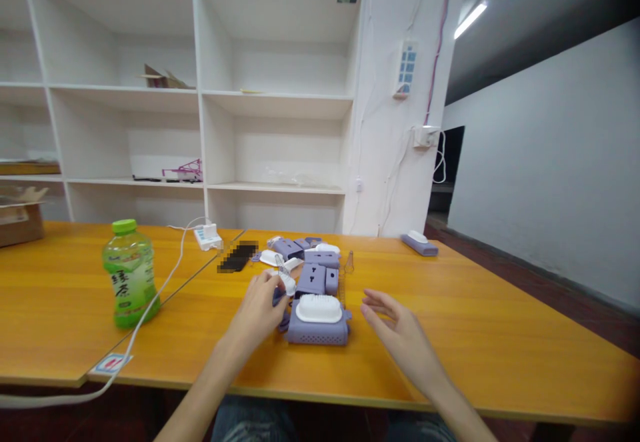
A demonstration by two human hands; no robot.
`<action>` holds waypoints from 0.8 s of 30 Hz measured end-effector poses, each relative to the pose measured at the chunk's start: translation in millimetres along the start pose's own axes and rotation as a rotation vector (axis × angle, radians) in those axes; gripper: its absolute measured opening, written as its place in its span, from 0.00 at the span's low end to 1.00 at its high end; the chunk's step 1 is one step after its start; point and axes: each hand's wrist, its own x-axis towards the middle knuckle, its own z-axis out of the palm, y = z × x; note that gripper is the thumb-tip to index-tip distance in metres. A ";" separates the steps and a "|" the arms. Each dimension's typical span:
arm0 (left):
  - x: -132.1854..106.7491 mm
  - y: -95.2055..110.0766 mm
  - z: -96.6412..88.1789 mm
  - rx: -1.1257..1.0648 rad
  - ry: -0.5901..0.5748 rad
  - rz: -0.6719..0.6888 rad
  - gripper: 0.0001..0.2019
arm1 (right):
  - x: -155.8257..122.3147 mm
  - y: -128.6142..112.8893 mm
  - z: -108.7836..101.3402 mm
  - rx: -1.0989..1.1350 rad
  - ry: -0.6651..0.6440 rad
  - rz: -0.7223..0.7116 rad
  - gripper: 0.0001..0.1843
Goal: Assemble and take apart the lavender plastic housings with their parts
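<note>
A lavender plastic case (317,333) sits near the table's front, a white oval brush piece (320,309) with bristles up on top of it. To its left, my left hand (260,302) has curled fingers close to a dark purple part (278,297); whether it grips that part is hidden. My right hand (400,329) hovers right of the case, fingers apart and holding nothing. Behind the case stand a lavender shell with slots (312,279) and a smaller lavender block (331,281). A coil spring (349,263) stands to the right of them.
More lavender shells (289,249) and white brush pieces (271,258) are heaped farther back. A black blurred flat object (239,257) and a green bottle (129,279) are left, with a white cable (167,279). Another lavender brush unit (420,245) lies at the far right edge.
</note>
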 end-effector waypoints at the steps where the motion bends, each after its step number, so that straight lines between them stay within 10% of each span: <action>1: -1.2 5.2 -2.7 -0.010 -0.007 0.036 0.07 | -4.6 -5.8 5.1 -0.028 0.000 -0.021 0.30; 10: -21.2 29.9 -11.8 -0.094 -0.230 0.128 0.27 | -23.8 -17.5 23.1 -0.255 -0.051 -0.052 0.35; 17: -41.2 79.4 19.7 -0.162 -0.149 -0.078 0.39 | -27.9 -19.8 7.6 -0.314 -0.072 -0.019 0.37; 24: -62.7 94.7 21.8 -0.479 -0.474 -0.072 0.69 | -22.9 -14.8 -19.6 -0.162 -0.299 -0.002 0.55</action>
